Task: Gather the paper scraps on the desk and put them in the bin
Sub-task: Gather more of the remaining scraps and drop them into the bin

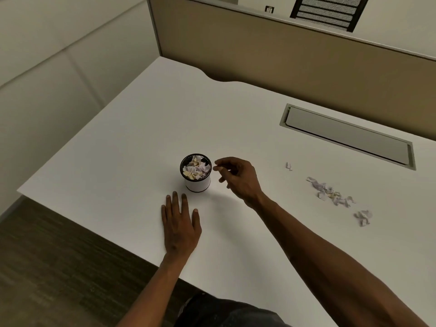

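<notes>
— Scraps first: where do they lie, seen from the head camera?

— Most are already in the bin (pixel 195 172), a small round pot with a dark rim, filled almost to the top. A loose trail of paper scraps (pixel 330 192) is left on the worktop (pixel 236 114) well to the right, with a crumpled clump (pixel 363 217) nearer the person and one tiny bit (pixel 289 166) farther off.

— And the hands?

— The left hand (pixel 180 223) lies flat on the worktop just in front of the bin, fingers straight, holding nothing. The right hand (pixel 236 177) hovers just beside the rim, fingers loosely curled, thumb and forefinger close together; I cannot tell whether a scrap is pinched there.

— So which step?

— A drop-off at the bin, I judge. Next comes a reach right for the trail, sweeping it together rather than picking bits singly.

— Room to move?

— Open worktop lies between bin and scraps. The cable hatch (pixel 346 135) sits beyond the trail, so sweep toward the person. The bin is near the front-left edge and nearly full; careless drops may spill.
</notes>
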Demonstrator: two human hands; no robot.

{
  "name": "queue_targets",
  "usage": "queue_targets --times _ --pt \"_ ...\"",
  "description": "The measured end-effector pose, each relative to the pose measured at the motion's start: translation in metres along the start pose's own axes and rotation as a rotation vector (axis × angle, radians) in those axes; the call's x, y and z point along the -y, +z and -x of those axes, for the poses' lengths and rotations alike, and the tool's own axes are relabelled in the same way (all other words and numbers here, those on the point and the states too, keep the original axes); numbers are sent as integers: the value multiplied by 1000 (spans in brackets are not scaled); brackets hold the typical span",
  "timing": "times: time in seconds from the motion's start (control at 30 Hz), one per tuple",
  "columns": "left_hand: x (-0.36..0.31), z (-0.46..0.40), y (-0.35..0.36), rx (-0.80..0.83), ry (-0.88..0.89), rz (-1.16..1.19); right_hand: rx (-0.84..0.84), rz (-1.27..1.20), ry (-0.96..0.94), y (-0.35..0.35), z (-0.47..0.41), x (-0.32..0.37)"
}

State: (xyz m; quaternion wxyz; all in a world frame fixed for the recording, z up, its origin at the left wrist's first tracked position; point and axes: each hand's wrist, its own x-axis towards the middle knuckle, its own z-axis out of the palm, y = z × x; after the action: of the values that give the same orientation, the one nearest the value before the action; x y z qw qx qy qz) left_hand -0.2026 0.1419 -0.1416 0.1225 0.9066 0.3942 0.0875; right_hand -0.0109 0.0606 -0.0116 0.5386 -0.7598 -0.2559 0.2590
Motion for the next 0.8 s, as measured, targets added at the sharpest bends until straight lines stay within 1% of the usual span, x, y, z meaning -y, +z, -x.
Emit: queue_targets --times 0.07,0.13,0.23,0.3,0.37,0.53,0.67,0.8 --pt "0 -1 -1 -4 3 19 -83 21 48 -8 2 -11" --pt "-1 -1 -1 -21 25 62 -160 101 102 -22 8 -28" --pt "-7 2 -1 -36 93 166 -272 325 167 -52 17 -59" --pt "-18 5 0 -17 129 234 -325 498 172 -76 18 -78" --pt "-33 8 2 4 165 294 -290 652 177 -99 13 -91" --pt "-71 8 7 38 307 374 -29 886 189 -136 -8 -108" --pt "-91 4 10 58 391 398 68 908 167 -144 -10 -113" --pt "-108 -5 12 96 447 405 45 895 108 -136 14 -119"
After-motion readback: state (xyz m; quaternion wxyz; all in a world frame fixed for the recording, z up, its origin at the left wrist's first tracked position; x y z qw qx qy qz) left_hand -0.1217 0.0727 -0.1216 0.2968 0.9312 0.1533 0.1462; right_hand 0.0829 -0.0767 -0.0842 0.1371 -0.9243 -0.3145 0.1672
